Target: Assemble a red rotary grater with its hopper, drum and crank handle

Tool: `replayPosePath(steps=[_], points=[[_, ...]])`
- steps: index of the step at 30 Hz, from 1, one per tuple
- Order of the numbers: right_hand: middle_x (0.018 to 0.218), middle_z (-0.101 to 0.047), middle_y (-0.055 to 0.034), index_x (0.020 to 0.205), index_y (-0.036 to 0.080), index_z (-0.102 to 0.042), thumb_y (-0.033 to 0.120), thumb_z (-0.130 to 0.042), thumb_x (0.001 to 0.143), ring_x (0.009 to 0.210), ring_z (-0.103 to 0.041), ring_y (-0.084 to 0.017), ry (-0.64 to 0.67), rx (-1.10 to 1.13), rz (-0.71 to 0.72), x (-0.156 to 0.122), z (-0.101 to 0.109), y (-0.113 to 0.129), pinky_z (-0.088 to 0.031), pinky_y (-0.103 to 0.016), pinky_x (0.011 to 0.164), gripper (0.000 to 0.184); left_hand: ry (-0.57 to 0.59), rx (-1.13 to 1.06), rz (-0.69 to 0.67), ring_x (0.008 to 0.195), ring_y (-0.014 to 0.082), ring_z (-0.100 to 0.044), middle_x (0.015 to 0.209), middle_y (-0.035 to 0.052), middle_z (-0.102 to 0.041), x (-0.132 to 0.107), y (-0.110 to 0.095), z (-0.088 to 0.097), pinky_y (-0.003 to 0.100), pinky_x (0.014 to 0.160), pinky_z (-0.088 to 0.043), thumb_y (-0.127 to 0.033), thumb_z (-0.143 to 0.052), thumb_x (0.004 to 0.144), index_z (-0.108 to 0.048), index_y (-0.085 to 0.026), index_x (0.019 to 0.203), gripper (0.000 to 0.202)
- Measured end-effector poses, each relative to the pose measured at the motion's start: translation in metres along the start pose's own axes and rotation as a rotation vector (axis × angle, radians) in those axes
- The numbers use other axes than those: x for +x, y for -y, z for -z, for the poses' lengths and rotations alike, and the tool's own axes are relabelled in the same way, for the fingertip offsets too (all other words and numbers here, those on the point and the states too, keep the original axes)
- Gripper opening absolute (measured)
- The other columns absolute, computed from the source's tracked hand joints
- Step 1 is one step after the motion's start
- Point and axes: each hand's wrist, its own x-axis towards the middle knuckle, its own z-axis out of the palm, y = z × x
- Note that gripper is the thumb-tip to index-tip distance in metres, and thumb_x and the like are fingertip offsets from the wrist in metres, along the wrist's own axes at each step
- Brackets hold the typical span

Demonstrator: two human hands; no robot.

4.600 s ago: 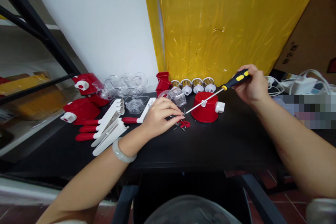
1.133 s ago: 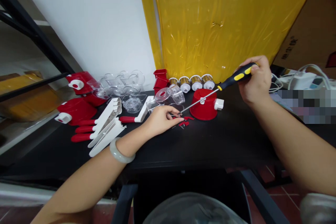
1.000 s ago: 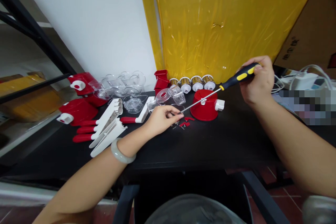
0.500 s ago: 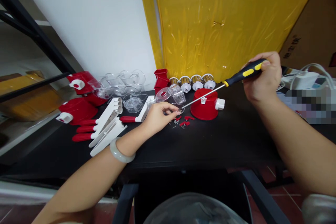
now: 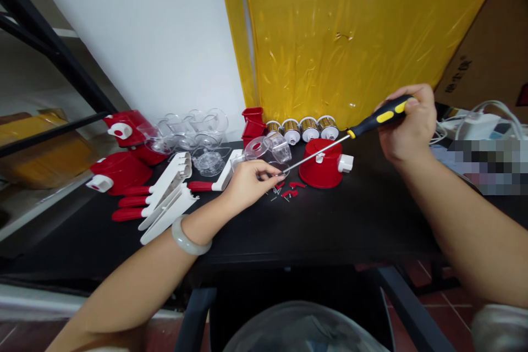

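Note:
My right hand is closed around the black-and-yellow handle of a screwdriver. Its long metal shaft slants down to the left, passing in front of a red cone-shaped base with a white knob. At the screwdriver's tip, the thumb and fingers of my left hand are pinched together; what they hold is too small to make out. Beside those fingertips, loose screws and small red plastic pieces lie on the black table. Behind my left hand sits a clear plastic part.
White handles with red grips lie to the left. More red bases and clear plastic parts stand behind them. Metal grater drums line the back beside red hoppers. White cables lie at the right.
My right hand and the screwdriver have shifted slightly left and down, the tip staying at my left fingertips. The left hand has barely moved.

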Motion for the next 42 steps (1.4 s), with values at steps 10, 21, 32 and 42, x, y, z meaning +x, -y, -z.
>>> replayPosePath(steps=[10,21,32,42], points=[[0.068,-0.048,0.0015,0.085,0.022,-0.054,0.043,-0.052,0.081,0.053,-0.046,-0.013,0.020,-0.031,0.014,-0.0018,0.0022,-0.0015,-0.034,-0.029,0.051,0.021,0.010,0.011,0.019,0.057,0.0108,-0.059,0.076,0.0057,-0.073,-0.0003,0.0017,-0.0001,0.023,0.055,-0.046,-0.033,-0.076,0.074,-0.077,-0.016,0.081,0.019],[0.071,-0.052,0.0013,0.085,0.023,-0.054,0.044,-0.055,0.080,0.054,-0.049,-0.014,0.061,0.028,0.044,-0.0048,-0.0014,0.0013,-0.035,-0.029,0.051,0.021,0.022,0.077,0.050,0.058,0.0114,-0.059,0.075,0.0049,-0.074,-0.0013,0.0020,0.0009,0.024,0.055,-0.044,-0.033,-0.074,0.075,-0.078,-0.017,0.079,0.016],[0.068,-0.052,0.0033,0.082,0.024,-0.053,0.047,-0.059,0.079,0.055,-0.051,-0.013,0.048,-0.055,0.021,-0.0036,0.0010,-0.0037,-0.038,-0.029,0.053,0.024,0.005,0.113,0.057,0.057,0.0116,-0.058,0.075,0.0043,-0.074,-0.0019,0.0015,0.0008,0.023,0.054,-0.045,-0.033,-0.074,0.074,-0.078,-0.018,0.079,0.017],[0.069,-0.052,0.0037,0.084,0.023,-0.053,0.048,-0.057,0.085,0.054,-0.049,-0.011,0.021,-0.033,0.034,-0.0031,0.0018,-0.0067,-0.037,-0.028,0.053,0.026,-0.012,0.183,-0.053,0.059,0.0111,-0.062,0.079,0.0039,-0.074,-0.0038,-0.0036,0.0034,0.024,0.059,-0.050,-0.036,-0.072,0.079,-0.077,-0.019,0.092,0.023]])
